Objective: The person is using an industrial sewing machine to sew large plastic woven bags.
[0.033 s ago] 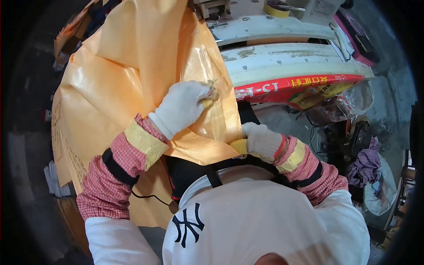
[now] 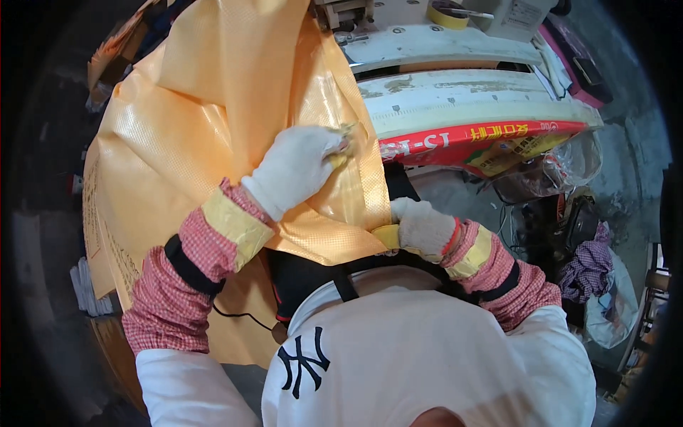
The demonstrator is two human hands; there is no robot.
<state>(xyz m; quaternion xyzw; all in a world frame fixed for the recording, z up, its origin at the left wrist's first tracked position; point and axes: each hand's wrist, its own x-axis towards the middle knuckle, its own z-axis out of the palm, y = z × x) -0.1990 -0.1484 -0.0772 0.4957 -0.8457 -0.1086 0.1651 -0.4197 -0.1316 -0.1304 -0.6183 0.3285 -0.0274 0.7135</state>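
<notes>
A large orange woven plastic sack (image 2: 192, 92), shiny and loosely folded, spreads over the left and middle of the view and across my lap. My left hand (image 2: 295, 169), in a white glove with yellowish covering at the fingertips, lies on the sack near its right-hand edge. Its fingers are curled closed on the material; exactly what is between the fingertips is hard to make out. My right hand (image 2: 421, 229), also gloved, grips the sack's lower right corner, with one yellow-covered finger along the edge. The rest of its fingers are partly hidden.
A white worn machine table (image 2: 469, 96) with a red printed sheet (image 2: 448, 142) along its front stands at the right. On it are metal machine parts (image 2: 347, 14) and a yellow tape roll (image 2: 447, 14). Checked cloth (image 2: 589, 267) and a pale plastic bag (image 2: 613, 302) lie far right.
My left hand has shifted very slightly up and to the right over the sack. My right hand stays at the corner.
</notes>
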